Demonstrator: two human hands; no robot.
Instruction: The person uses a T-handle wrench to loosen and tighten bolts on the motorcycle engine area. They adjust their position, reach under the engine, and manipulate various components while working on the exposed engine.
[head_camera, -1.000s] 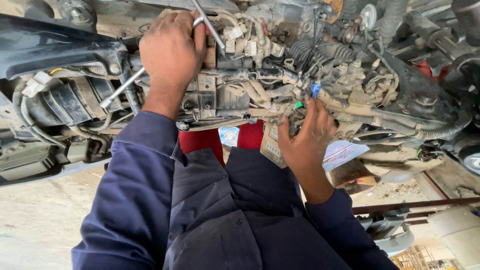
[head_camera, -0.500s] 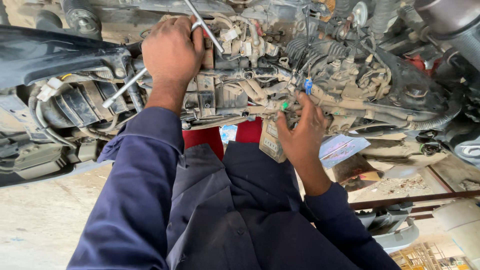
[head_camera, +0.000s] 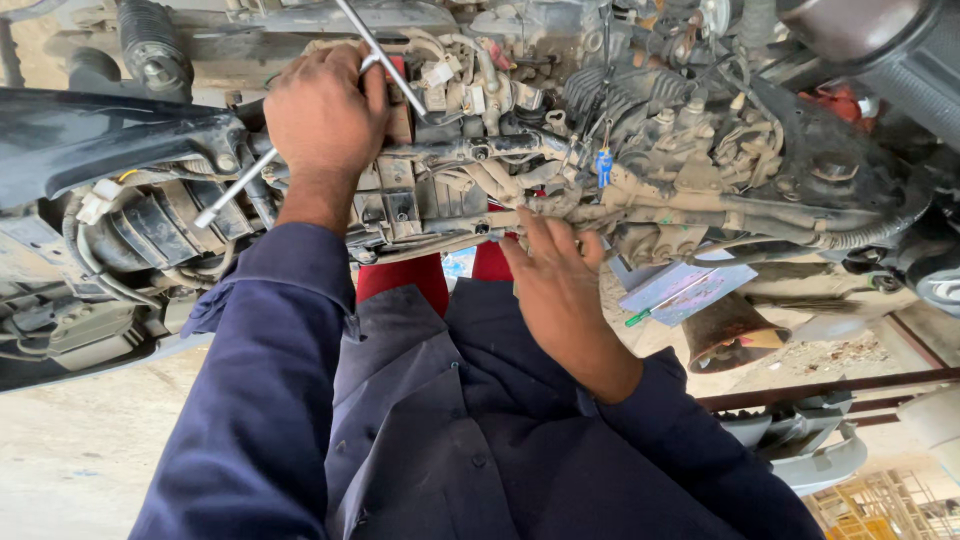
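In the head view, the left hand (head_camera: 325, 105) is clenched around the middle of a metal cross wrench (head_camera: 300, 140), whose bars stick out from the fist upward and down to the left; the grip at the centre lets the hand turn the tool while its hidden end goes into the dirty underside of the engine (head_camera: 560, 170) above. The right hand (head_camera: 555, 285) is not closed on anything that I can see: its fingers are spread and press up against a muddy tube or bracket, seemingly to steady it. A small blue tag (head_camera: 603, 165) hangs just above these fingers. Around both hands many hoses, cables and white connectors are crowded, and a black panel (head_camera: 110, 135) lies close beside the wrench on the left, so there is little room for the bars to swing. Below, the blue work suit (head_camera: 400, 430) fills the middle.
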